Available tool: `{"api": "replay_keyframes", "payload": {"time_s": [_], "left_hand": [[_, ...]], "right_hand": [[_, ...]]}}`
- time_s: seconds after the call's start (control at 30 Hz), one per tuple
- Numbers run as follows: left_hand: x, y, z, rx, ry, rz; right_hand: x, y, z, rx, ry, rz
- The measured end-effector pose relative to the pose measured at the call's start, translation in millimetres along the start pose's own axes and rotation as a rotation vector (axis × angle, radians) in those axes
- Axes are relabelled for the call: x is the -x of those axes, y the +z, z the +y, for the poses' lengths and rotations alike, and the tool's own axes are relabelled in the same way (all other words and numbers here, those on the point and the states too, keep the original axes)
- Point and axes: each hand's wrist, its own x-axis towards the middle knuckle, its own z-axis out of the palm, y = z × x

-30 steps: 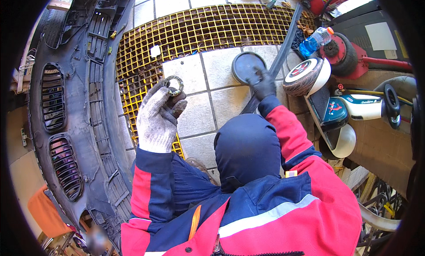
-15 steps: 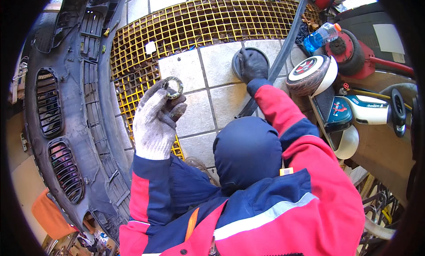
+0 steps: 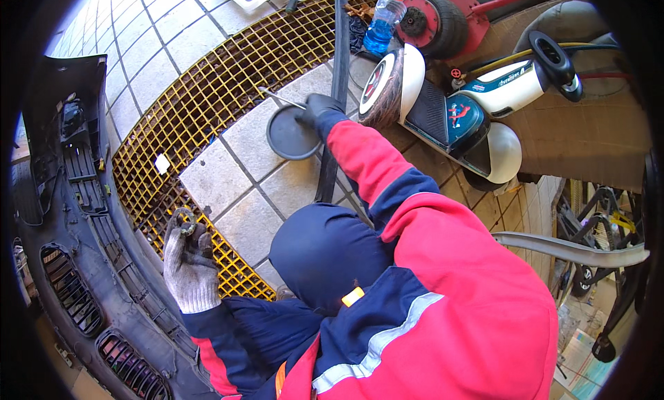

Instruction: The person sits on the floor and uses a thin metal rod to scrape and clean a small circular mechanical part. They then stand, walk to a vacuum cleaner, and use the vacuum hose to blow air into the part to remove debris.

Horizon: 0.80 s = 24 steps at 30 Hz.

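R grip (image 3: 323,109) closed w/ rod (image 3: 280,97), L (image 3: 190,265) w/ ring (image 3: 187,228)

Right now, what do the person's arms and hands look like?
Left hand: pale knit glove, darker at the fingers. Right hand: dark glove. The left sleeve and right sleeve are red with navy sections.
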Motion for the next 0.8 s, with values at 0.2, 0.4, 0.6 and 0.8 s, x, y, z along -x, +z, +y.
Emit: {"api": "replay_keyframes", "payload": {"time_s": [0.2, 0.4, 0.6, 0.8], "left_hand": [[-1, 13, -11, -0.003, -0.032, -0.109], [15, 47, -31, 0.044, -0.239, -0.187], [76, 99, -53, -0.019, -0.467, -0.048], [147, 145, 3, -0.097, -0.485, -0.167]], "right_hand": [[88, 90, 87, -0.677, 0.028, -0.252], [234, 126, 142, -0.926, 0.283, -0.047], [298, 121, 211, -1.839, 1.046, 0.335], [344, 70, 176, -1.940, 1.077, -0.229]]}}
